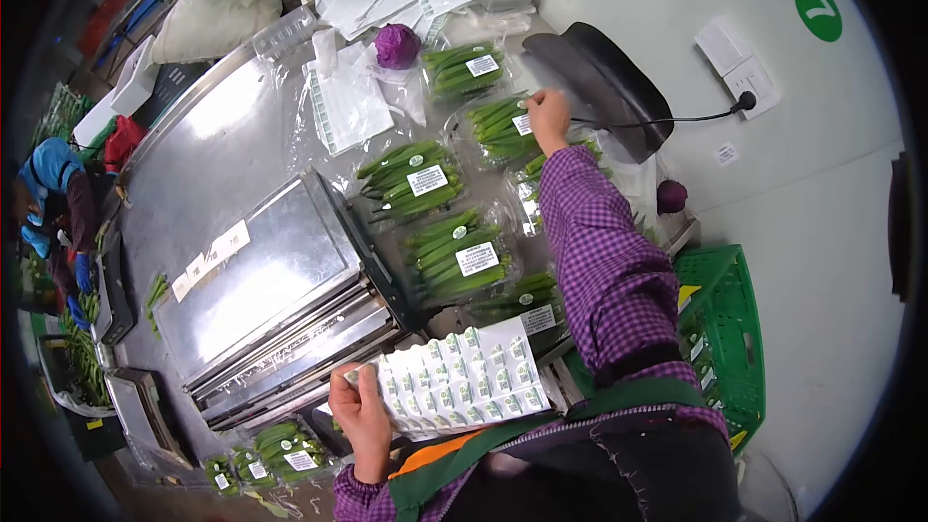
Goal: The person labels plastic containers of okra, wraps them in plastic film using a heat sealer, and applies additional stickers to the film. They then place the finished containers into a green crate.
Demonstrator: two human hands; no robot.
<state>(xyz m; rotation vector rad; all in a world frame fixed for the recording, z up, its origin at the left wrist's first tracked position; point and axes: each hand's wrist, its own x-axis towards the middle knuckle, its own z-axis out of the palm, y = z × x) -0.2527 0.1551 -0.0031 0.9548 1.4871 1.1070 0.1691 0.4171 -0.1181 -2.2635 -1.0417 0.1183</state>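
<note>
My left hand (360, 414) grips the edge of a sheet of stickers (462, 379), white with rows of small green-and-white labels. My right hand (549, 119) reaches out over a clear-wrapped pack of okra (495, 133), its fingers drawn together at the pack's upper right corner. A small round label shows beside those fingertips; whether they hold anything is hidden. Around it lie more okra packs, among them one farther back (462, 70), one to the left (414, 180) and one nearer (459, 256). Each of these carries a white printed label.
A flat metal wrapping machine (271, 261) stands left of the packs. Purple cabbages (396, 45), loose paper sheets (348, 106) and a dark curved object (599, 87) with a cord lie beyond. A green crate (744, 329) is at right. A co-worker (58, 184) is far left.
</note>
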